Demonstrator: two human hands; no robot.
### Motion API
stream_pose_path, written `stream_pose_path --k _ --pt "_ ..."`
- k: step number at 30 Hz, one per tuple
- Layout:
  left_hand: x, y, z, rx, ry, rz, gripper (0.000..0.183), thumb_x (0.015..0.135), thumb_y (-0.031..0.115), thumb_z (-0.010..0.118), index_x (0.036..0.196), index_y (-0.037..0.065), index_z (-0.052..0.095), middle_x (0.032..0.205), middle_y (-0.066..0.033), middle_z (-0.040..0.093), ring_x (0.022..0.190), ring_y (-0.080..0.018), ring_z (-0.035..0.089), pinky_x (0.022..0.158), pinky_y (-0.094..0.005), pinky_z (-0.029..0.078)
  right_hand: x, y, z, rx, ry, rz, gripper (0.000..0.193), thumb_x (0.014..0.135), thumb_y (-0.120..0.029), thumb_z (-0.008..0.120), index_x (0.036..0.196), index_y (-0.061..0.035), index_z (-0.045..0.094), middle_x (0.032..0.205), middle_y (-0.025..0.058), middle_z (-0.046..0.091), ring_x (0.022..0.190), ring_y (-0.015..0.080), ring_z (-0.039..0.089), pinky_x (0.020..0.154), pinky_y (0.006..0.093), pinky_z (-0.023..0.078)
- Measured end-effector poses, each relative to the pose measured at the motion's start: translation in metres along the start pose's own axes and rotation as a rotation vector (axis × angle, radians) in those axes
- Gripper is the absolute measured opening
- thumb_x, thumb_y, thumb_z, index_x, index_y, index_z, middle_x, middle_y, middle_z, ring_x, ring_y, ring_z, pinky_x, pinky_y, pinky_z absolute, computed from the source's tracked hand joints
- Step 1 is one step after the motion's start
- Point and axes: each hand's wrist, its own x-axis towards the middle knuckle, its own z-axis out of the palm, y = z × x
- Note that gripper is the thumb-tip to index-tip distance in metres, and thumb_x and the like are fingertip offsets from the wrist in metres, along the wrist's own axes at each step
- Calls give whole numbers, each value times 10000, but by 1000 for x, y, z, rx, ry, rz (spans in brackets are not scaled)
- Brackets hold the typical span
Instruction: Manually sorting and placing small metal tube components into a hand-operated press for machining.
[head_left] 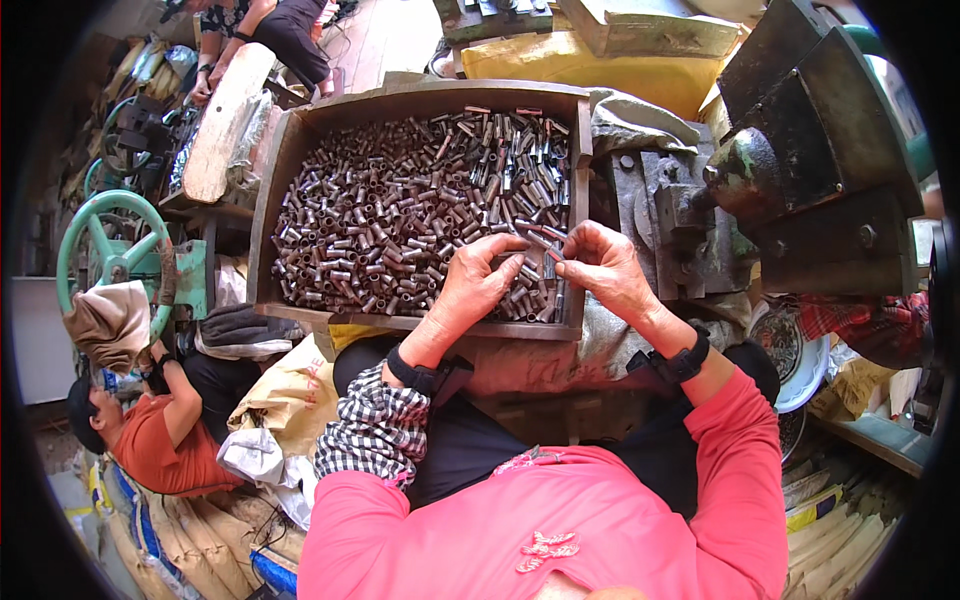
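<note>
A shallow brown box (268, 225) in front of me holds a heap of short dark metal tubes (380, 200). Longer, shinier metal pieces lie toward its right side. Above the box's near right part, my left hand (478, 282) is closed, thumb and forefinger drawn together; what lies between their tips is too small to make out. Close by, my right hand (612, 275) pinches a small metal tube (552, 254) between thumb and fingers. The two hands' fingertips face each other, a little apart.
Right of the box stands a heavy dark machine (745, 185) with metal plates. A green handwheel (88, 225) with a cloth is at the left. A co-worker in orange (175, 435) sits at lower left; another person (285, 40) works at the far left. A pale basin (805, 375) stands at right.
</note>
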Motion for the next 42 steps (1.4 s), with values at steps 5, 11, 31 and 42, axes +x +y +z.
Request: stream_pose_path --k 5,11,31,42 --pt "2 2 -4 -232 44 -217 221 880 95 600 1073 -11 615 859 -10 643 778 -55 574 669 -214 472 -3 -8 0 87 38 147 168 792 -30 699 881 -49 558 793 -33 566 696 24 530 588 178 443" --pt "9 -4 -13 -335 182 -223 194 892 114 584 1047 4 626 778 8 623 706 -30 550 580 -199 439 -2 -19 -4 148 -80 167 260 835 -88 658 1080 -56 576 798 -21 609 659 14 528 545 158 420" --pt "11 -2 -2 746 74 122 92 860 121 553 947 107 583 854 -146 592 716 -374 610 596 -458 491 -173 -112 -78 -188 180 -61 144 811 -68 610 951 -36 602 811 4 619 724 80 562 637 256 468" --pt "12 15 11 511 -150 249 82 755 64 645 828 47 612 810 -122 637 769 -310 629 666 -385 487 -282 -30 -281 -612 1041 122 132 839 -111 555 907 -8 603 667 152 637 590 201 635 555 311 494"
